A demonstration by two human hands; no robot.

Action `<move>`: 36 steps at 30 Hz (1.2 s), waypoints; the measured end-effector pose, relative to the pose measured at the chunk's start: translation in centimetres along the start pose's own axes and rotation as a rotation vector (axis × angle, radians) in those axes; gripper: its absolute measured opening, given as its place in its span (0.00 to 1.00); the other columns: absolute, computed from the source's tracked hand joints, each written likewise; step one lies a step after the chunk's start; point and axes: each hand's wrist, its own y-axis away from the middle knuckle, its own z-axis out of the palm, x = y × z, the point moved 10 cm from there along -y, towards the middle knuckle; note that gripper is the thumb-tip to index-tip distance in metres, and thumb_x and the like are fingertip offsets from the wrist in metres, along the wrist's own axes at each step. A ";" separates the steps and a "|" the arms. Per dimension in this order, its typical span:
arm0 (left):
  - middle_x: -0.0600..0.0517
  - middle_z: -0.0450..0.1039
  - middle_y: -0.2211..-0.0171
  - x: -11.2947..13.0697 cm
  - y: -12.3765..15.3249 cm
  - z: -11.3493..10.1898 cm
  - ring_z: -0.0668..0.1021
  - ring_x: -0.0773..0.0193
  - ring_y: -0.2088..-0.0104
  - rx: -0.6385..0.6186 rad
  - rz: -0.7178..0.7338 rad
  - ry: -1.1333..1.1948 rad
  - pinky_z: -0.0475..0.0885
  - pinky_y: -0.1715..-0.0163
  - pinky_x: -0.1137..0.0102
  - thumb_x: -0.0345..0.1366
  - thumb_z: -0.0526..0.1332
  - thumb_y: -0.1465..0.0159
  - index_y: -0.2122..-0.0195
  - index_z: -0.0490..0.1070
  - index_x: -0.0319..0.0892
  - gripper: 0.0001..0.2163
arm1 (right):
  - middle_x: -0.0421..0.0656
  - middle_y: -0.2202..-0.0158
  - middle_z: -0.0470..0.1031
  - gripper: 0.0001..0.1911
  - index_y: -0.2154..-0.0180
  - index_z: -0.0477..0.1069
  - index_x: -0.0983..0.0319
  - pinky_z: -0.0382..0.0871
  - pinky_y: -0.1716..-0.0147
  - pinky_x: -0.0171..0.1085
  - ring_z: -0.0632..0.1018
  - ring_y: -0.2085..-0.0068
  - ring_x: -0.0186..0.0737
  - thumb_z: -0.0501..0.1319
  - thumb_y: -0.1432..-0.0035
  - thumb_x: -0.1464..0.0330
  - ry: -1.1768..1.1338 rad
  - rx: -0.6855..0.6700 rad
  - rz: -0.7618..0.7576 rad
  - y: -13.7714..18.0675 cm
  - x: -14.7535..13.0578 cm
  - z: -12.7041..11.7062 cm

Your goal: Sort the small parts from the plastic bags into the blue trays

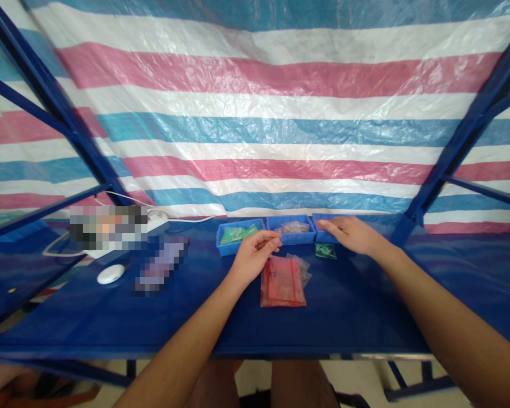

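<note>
Translucent red rectangular plastic packets (284, 283) lie flat, long axis fore-and-aft; left hand (255, 252) curls, unclosed; right hand (352, 233), grip not determinable.

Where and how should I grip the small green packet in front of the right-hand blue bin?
Probably pinch the small green packet by its near edge, coming from the person's side: it lies flat on the table with that edge uncovered, while the blue bin stands close behind it.

No text, label, brand, number or sign can be read. On the red packets (284, 286) and the small green packet (325, 250) on the bench (357, 317), any print is too small to tell.
</note>
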 end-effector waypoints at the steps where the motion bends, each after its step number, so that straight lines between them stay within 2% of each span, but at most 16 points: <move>1: 0.47 0.83 0.62 0.0 0.0 0.0 0.83 0.60 0.64 0.000 0.000 0.001 0.75 0.65 0.69 0.46 0.71 0.36 0.54 0.81 0.41 0.15 | 0.48 0.69 0.84 0.32 0.68 0.82 0.56 0.72 0.59 0.44 0.83 0.61 0.54 0.51 0.28 0.43 0.008 0.023 -0.012 0.0 -0.2 -0.3; 4: 0.47 0.83 0.62 0.1 0.0 0.0 0.83 0.61 0.64 0.005 0.005 -0.005 0.75 0.64 0.69 0.46 0.70 0.36 0.55 0.81 0.41 0.15 | 0.49 0.64 0.84 0.30 0.64 0.84 0.56 0.72 0.51 0.47 0.82 0.54 0.55 0.52 0.28 0.45 0.064 0.096 -0.071 -0.1 -0.8 -1.1; 6: 0.47 0.83 0.62 0.2 0.0 0.0 0.83 0.61 0.64 0.007 0.004 -0.008 0.75 0.64 0.69 0.46 0.70 0.36 0.55 0.81 0.40 0.15 | 0.48 0.62 0.84 0.28 0.62 0.85 0.55 0.71 0.47 0.47 0.82 0.53 0.54 0.53 0.27 0.46 0.105 0.095 -0.108 -0.1 -1.1 -0.9; 11: 0.46 0.83 0.62 0.2 0.1 0.0 0.83 0.60 0.63 0.007 0.017 -0.042 0.76 0.63 0.68 0.46 0.69 0.35 0.55 0.81 0.41 0.15 | 0.48 0.63 0.84 0.29 0.62 0.86 0.56 0.71 0.56 0.43 0.82 0.59 0.50 0.53 0.28 0.45 0.118 0.005 -0.077 -0.2 -0.4 0.4; 15: 0.45 0.83 0.61 0.5 0.3 0.4 0.83 0.58 0.60 -0.022 0.070 -0.100 0.78 0.58 0.66 0.46 0.69 0.34 0.54 0.81 0.41 0.14 | 0.48 0.65 0.83 0.29 0.61 0.85 0.56 0.71 0.58 0.42 0.82 0.61 0.50 0.53 0.28 0.45 0.132 0.018 -0.060 -0.1 -0.4 0.6; 18: 0.45 0.83 0.61 0.5 0.4 0.5 0.84 0.58 0.60 -0.036 0.091 -0.118 0.78 0.57 0.65 0.46 0.68 0.33 0.54 0.81 0.41 0.14 | 0.49 0.69 0.81 0.31 0.66 0.84 0.57 0.70 0.57 0.43 0.80 0.62 0.51 0.50 0.26 0.47 0.184 0.065 -0.066 0.0 -1.1 0.1; 20: 0.45 0.83 0.61 0.5 0.4 0.4 0.84 0.58 0.60 -0.026 0.096 -0.136 0.78 0.57 0.66 0.46 0.68 0.33 0.54 0.81 0.41 0.14 | 0.49 0.68 0.81 0.29 0.66 0.83 0.58 0.70 0.53 0.45 0.80 0.60 0.51 0.51 0.25 0.49 0.207 0.138 -0.095 0.1 -2.2 -0.6; 23: 0.46 0.83 0.61 0.7 0.3 0.0 0.83 0.59 0.61 0.006 0.107 -0.165 0.78 0.60 0.67 0.46 0.67 0.33 0.53 0.81 0.41 0.14 | 0.49 0.63 0.82 0.21 0.60 0.82 0.57 0.70 0.48 0.49 0.79 0.57 0.52 0.54 0.25 0.54 0.152 0.219 -0.200 0.6 -5.0 -1.1; 25: 0.47 0.83 0.61 0.9 0.3 -0.3 0.83 0.60 0.62 0.033 0.121 -0.192 0.77 0.61 0.68 0.46 0.67 0.32 0.54 0.81 0.42 0.14 | 0.48 0.61 0.83 0.16 0.57 0.81 0.57 0.71 0.49 0.50 0.79 0.57 0.51 0.57 0.26 0.57 0.066 0.201 -0.303 1.2 -7.5 -0.4; 28: 0.47 0.83 0.59 1.2 0.3 -0.6 0.83 0.60 0.62 0.054 0.146 -0.224 0.77 0.61 0.68 0.46 0.65 0.31 0.53 0.81 0.42 0.13 | 0.46 0.58 0.83 0.12 0.53 0.80 0.56 0.71 0.49 0.50 0.80 0.57 0.49 0.62 0.29 0.58 -0.087 0.068 -0.484 2.4 -11.9 2.0; 30: 0.47 0.83 0.58 1.3 0.3 -0.5 0.83 0.60 0.61 0.048 0.153 -0.233 0.77 0.60 0.68 0.45 0.65 0.31 0.53 0.80 0.42 0.13 | 0.48 0.54 0.82 0.18 0.48 0.79 0.56 0.71 0.46 0.50 0.80 0.52 0.51 0.68 0.34 0.55 -0.164 -0.022 -0.539 3.1 -14.1 3.9; 33: 0.47 0.83 0.58 1.4 0.4 -0.5 0.84 0.59 0.60 0.044 0.148 -0.245 0.77 0.61 0.68 0.45 0.64 0.30 0.52 0.80 0.43 0.13 | 0.51 0.44 0.78 0.37 0.41 0.75 0.58 0.67 0.39 0.55 0.76 0.43 0.57 0.75 0.47 0.48 -0.197 -0.095 -0.559 3.7 -15.6 6.2; 36: 0.47 0.83 0.58 1.4 0.4 -0.5 0.84 0.59 0.60 0.050 0.142 -0.250 0.77 0.62 0.69 0.45 0.64 0.30 0.52 0.80 0.43 0.13 | 0.51 0.43 0.78 0.40 0.39 0.74 0.58 0.67 0.37 0.54 0.75 0.42 0.56 0.77 0.49 0.48 -0.245 -0.151 -0.527 3.6 -15.4 7.6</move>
